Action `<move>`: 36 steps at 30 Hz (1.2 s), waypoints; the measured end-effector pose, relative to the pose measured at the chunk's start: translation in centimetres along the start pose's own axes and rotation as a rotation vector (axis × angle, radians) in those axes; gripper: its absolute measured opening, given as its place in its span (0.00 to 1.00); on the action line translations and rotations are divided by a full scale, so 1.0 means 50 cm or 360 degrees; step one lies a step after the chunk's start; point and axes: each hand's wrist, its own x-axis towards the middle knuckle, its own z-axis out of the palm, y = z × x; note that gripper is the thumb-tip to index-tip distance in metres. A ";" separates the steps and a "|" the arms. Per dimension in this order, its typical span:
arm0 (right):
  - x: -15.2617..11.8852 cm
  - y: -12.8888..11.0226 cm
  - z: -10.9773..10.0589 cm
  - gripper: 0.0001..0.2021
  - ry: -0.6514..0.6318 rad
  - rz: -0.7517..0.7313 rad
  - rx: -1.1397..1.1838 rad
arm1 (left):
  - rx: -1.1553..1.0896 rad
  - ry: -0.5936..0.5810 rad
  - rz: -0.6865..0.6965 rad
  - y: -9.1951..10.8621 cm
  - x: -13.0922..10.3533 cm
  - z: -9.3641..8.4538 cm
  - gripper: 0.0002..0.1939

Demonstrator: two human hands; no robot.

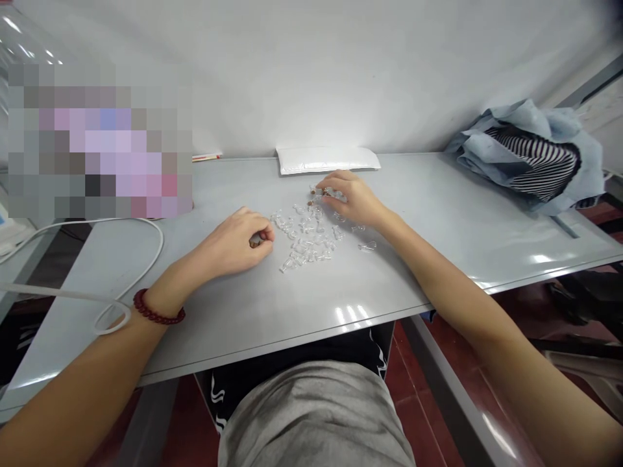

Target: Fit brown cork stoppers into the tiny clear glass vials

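Observation:
Several small clear glass-like pieces lie in a loose pile on the grey table. My left hand rests left of the pile, its fingers curled around small brown pieces that show between thumb and fingers. Behind the pile, my right hand reaches down with bent fingers. Its fingertips are at a few small clear pieces with brown ends. Whether it grips one of them is unclear.
A white padded packet lies against the wall. Blue cloth with a striped lining sits at the back right. A white cable loops over the left side, near a blurred-out area.

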 end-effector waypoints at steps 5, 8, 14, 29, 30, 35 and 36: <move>0.008 0.008 0.023 0.12 -0.0141 -0.0172 -0.0081 | -0.0020 0.0026 -0.0069 0.011 0.004 -0.001 0.10; 0.009 0.004 0.029 0.10 -0.0163 -0.0159 -0.0156 | -0.0036 0.0104 -0.0136 0.017 0.005 0.001 0.12; 0.003 -0.053 0.026 0.08 0.0072 -0.0315 -0.0053 | -0.0134 0.0264 -0.0189 0.041 0.005 0.004 0.13; -0.006 -0.072 0.003 0.08 -0.0098 -0.0217 0.0012 | -0.0140 0.0208 0.0007 0.042 -0.002 -0.010 0.13; -0.005 -0.062 -0.008 0.07 -0.0132 -0.0176 0.0064 | -0.0110 0.0168 0.0017 0.038 -0.003 -0.014 0.12; -0.005 -0.027 -0.042 0.07 -0.0145 0.0111 0.0240 | -0.0031 0.0009 -0.0020 0.010 -0.005 -0.018 0.10; -0.006 -0.023 -0.045 0.07 -0.0121 0.0169 0.0242 | -0.0033 -0.0003 -0.0035 0.006 -0.005 -0.016 0.10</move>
